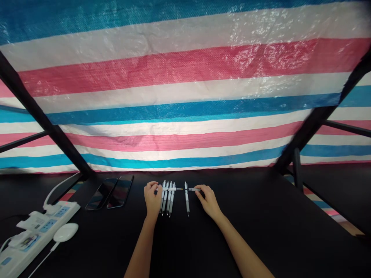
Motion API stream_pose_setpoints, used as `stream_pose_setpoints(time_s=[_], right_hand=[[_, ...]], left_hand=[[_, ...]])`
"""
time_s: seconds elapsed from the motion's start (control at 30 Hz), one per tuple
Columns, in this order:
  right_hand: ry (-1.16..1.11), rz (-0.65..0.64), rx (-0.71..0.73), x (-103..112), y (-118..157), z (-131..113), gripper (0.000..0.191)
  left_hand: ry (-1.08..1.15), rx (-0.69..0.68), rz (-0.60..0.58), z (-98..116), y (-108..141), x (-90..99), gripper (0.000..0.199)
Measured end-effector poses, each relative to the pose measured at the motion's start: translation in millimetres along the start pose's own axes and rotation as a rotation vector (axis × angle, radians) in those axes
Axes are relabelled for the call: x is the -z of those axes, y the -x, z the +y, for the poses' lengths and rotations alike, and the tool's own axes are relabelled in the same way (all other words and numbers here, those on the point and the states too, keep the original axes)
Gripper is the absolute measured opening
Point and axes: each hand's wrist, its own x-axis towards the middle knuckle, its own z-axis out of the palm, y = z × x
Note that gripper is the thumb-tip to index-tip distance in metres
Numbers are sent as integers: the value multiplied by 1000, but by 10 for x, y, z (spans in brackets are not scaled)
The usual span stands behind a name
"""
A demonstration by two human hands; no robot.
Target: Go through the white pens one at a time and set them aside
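My left hand (pixel 152 197) is closed on the end of a white pen barrel (pixel 173 189), held level with a thin refill (pixel 180 189) sticking out to the right. My right hand (pixel 209 201) pinches a short greyish pen piece (pixel 193 189) in line with it, apart from the refill. Beneath the held barrel, several white pens with grey grips (pixel 167 200) lie side by side, tips toward me. One more such pen (pixel 187 199) lies alone between the hands, just left of the piece in my right fingers.
Two dark phones (pixel 102 194) (pixel 120 192) lie on the black table (pixel 179 247) to the left. Nearer stands a white power strip (pixel 43 231) with plugs and cables, and a round white charger (pixel 66 233) beside it. Black frame bars (pixel 69 148) (pixel 298 133) and a striped sheet (pixel 185 88) rise behind.
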Motion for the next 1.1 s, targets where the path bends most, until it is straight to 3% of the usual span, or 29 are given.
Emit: stream_pose_setpoints(time_s=[0.93,1.1], right_hand=[[38,-6,18,7,3,-25,23],[44,-22,36,16,4,-36,22]], left_hand=[[12,-35,-37,87,34,-35,29],[-2,-73,-88,136,64,-64,30]])
